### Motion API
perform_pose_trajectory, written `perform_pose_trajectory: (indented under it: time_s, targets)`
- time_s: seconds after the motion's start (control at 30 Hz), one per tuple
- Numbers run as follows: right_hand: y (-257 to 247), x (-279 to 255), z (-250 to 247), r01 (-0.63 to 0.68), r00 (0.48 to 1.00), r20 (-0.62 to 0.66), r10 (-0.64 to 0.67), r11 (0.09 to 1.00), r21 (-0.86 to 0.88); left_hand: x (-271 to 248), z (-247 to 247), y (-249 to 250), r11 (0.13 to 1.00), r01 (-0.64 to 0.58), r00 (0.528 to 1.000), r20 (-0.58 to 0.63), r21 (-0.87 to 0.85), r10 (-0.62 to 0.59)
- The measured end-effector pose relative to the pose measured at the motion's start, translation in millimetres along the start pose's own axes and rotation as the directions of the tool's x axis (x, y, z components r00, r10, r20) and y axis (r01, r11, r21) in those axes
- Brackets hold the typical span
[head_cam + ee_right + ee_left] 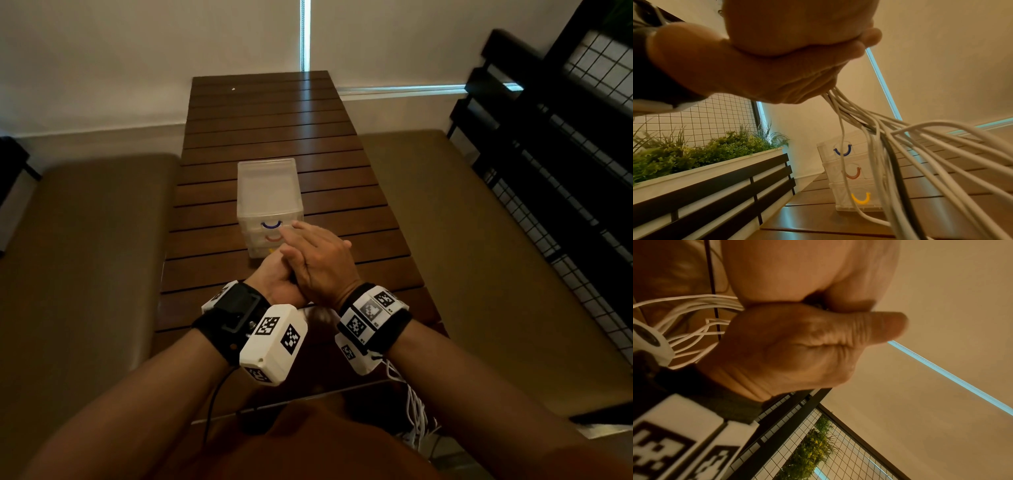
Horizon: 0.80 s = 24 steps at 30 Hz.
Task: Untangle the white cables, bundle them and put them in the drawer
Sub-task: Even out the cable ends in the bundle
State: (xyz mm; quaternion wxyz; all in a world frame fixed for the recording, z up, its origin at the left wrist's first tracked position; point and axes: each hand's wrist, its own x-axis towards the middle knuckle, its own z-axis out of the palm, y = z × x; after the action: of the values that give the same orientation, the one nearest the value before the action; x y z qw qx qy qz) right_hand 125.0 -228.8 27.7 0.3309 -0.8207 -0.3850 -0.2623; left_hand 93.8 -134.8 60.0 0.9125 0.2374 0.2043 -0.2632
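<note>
While both hands meet above the slatted table [274,113], we hold the white cables [910,146] gathered but not yet tied — our left hand [277,281] is closed in a fist around the strands, and our right hand [318,260] lies over it with fingers mostly extended toward the clear drawer unit [269,192]; whether the right grips any cable we cannot tell. From the fist the cables fan out loosely and trail down past the near table edge, by our right wrist. All three drawers look closed, the blue handle [271,225] on top, and the unit stands just beyond the fingertips. We judge the risks plain: loose strands could slip from the fist or snag on the table edge, and a one-handed pull on a handle might drag the light unit forward — tangling the bundle again
</note>
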Motion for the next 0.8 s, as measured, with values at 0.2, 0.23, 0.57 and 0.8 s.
perform_pose_trajectory:
  time_s: [0.2, 0.23, 0.57, 0.8]
  targets:
    - [-2.3, -1.9, -3.9, -0.087, 0.982, 0.177, 0.067, 0.99, 0.11, -11.3, 9.1, -2.1, 0.99, 0.003, 0.996, -0.092, 0.141, 0.01]
    - [-1.2, 0.7, -8.5, -0.166, 0.964, 0.241, 0.113, 0.963, 0.213, -10.0, 6.1, 0.7, 0.983, -0.005, 0.989, -0.144, 0.183, 0.032]
    - [49.2, 20.6, -45.0, -0.558, 0.599, 0.745, 0.294, 0.821, 0.125, -20.6, -4.4, 30.0, 0.802, 0.105, 0.994, -0.069, 0.588, -0.079]
    - [45.4, 31.0, -50.6, -0.733, 0.507, 0.816, 0.279, 0.637, 0.237, -35.8, 5.7, 48.7, 0.679, 0.112, 0.992, -0.038, 0.725, -0.123]
